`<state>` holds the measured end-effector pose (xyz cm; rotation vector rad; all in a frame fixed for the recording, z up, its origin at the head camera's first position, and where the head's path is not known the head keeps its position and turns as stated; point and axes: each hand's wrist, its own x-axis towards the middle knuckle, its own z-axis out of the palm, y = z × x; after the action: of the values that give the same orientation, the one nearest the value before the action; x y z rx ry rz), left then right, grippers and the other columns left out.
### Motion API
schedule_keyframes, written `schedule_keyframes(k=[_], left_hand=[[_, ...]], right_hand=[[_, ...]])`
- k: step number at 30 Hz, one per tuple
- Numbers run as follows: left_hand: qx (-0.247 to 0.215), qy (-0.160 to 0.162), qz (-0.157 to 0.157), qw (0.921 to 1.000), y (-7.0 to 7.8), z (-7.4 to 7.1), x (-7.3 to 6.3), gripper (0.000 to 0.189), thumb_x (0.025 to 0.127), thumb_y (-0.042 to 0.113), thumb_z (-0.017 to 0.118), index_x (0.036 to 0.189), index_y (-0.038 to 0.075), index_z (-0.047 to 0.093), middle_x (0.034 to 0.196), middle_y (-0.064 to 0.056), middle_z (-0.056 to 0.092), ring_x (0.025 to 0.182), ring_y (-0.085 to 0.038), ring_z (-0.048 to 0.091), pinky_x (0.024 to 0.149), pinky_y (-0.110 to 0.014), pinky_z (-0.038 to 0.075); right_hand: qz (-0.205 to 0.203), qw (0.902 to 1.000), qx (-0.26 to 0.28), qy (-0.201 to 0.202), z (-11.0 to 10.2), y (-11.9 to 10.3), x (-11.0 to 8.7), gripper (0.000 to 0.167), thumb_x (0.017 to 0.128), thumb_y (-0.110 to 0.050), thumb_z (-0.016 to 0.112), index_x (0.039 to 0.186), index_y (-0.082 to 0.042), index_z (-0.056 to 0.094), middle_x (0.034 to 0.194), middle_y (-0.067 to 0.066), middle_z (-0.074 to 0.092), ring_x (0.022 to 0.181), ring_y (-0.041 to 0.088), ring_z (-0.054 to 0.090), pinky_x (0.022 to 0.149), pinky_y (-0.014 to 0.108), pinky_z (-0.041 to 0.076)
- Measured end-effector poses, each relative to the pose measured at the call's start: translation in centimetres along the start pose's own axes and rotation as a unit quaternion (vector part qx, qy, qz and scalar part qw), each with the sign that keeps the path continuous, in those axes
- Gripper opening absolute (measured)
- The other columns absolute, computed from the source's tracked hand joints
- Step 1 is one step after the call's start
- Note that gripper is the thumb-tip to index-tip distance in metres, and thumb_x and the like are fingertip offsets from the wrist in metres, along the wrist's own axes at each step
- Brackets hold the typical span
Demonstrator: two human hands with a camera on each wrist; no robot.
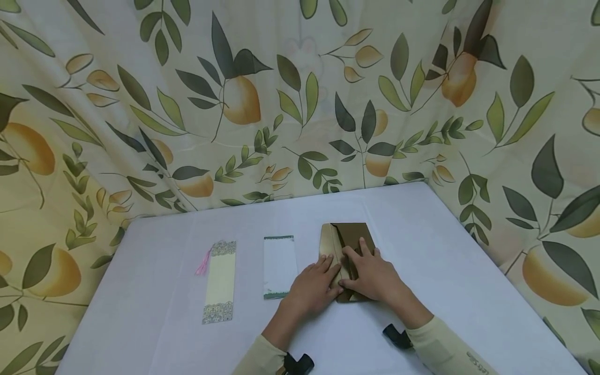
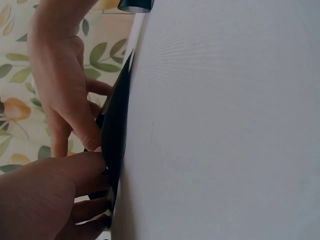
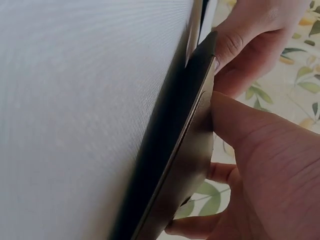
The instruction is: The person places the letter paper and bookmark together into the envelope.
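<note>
Under the left hand's [image 1: 313, 287] and right hand's [image 1: 376, 276] spread fingers [image 1: 364, 247] lies a brown envelope [image 1: 351, 234]

envelope [image 1: 352, 235], nearest to the right edge: brown with beige part | card [image 1: 279, 265]: white, green bands | bookmark [image 1: 220, 278], nearest to the left edge: pale yellow, grey lace-patterned ends, pink tassel [image 1: 203, 264] | surface [image 1: 154, 291]: white | curtain [image 1: 262, 156]: cream, orange fruits, green leaves
</note>
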<state>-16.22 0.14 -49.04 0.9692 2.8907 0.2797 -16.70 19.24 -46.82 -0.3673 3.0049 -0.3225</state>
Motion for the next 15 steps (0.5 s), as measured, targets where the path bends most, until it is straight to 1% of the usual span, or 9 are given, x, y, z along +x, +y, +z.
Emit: schedule_keyframes(k=[6,15], left_hand=[[0.021,0.015,-0.004,0.9997,-0.19,-0.17,-0.1,0.054,0.105,0.045,0.057,0.15,0.016,0.056,0.16,-0.008,0.043,0.149,-0.023,0.035,0.112,-0.04,0.04],[0.027,0.009,-0.007,0.9996,-0.34,-0.51,-0.08,0.051,0.105,0.044,0.058,0.149,0.016,0.058,0.159,-0.005,0.044,0.149,-0.021,0.036,0.11,-0.042,0.041]], right_hand=[[0.001,1.0,0.004,0.008,0.15,0.01,0.13,0.081,0.084,-0.054,0.081,0.148,-0.017,0.05,0.155,0.04,0.031,0.124,0.071,0.042,0.073,0.072,0.052],[0.012,0.9999,0.009,0.003,0.19,-0.01,0.1,0.081,0.083,-0.055,0.081,0.149,-0.018,0.051,0.156,0.039,0.03,0.124,0.072,0.041,0.076,0.073,0.051]])
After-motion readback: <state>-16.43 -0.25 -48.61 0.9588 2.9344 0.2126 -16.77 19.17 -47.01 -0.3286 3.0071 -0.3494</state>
